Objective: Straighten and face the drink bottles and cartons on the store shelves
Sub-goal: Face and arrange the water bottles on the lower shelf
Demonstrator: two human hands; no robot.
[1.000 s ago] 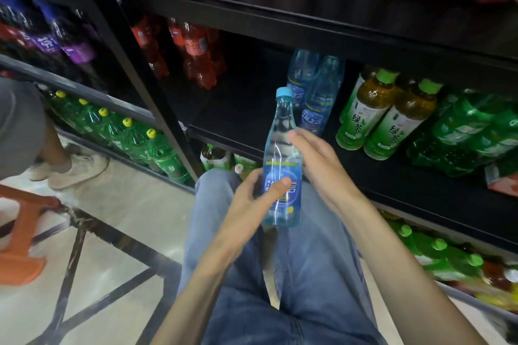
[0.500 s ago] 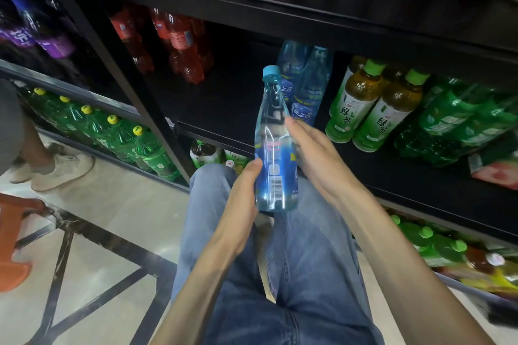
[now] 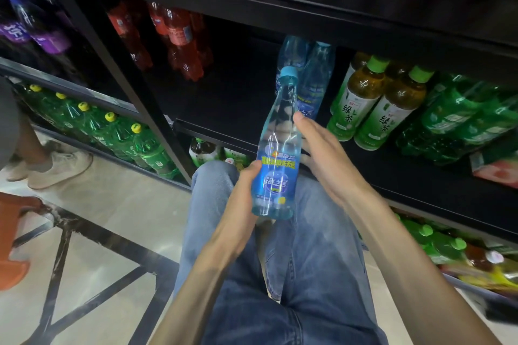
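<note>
On my far left I see purple bottles (image 3: 42, 36) on an upper shelf and, below them, a row of green bottles (image 3: 117, 131) with yellow caps. A white shoe (image 3: 60, 168) of another person rests on the pale floor (image 3: 117, 204), with part of an orange stool (image 3: 14, 232) at the edge. Past the black shelf post (image 3: 134, 87), red bottles (image 3: 179, 45) stand deep on the middle shelf (image 3: 224, 109), with a dark bare stretch in front of them.

In the middle, my left hand (image 3: 241, 199) grips the lower part of a clear blue bottle (image 3: 276, 154), thumb at the label's edge and fingers curled round the far side. The bottle is off the shelf, held over my jeans (image 3: 308, 274), nearly upright and tilted slightly right, blue cap on top, its blue label with the yellow-green band facing me. My right hand (image 3: 325, 154) lies against the bottle's right side, thumb tip touching it near the shoulder; its fingers look fairly straight, though those behind the bottle are hidden, so I cannot tell how firmly it holds.

Just behind the cap, two more blue bottles (image 3: 311, 75) stand on the shelf. To their right are two tea bottles (image 3: 372, 109) with green caps and green labels, then a cluster of green packs (image 3: 459, 120). The bottom shelf holds more green-capped bottles (image 3: 437, 238).
</note>
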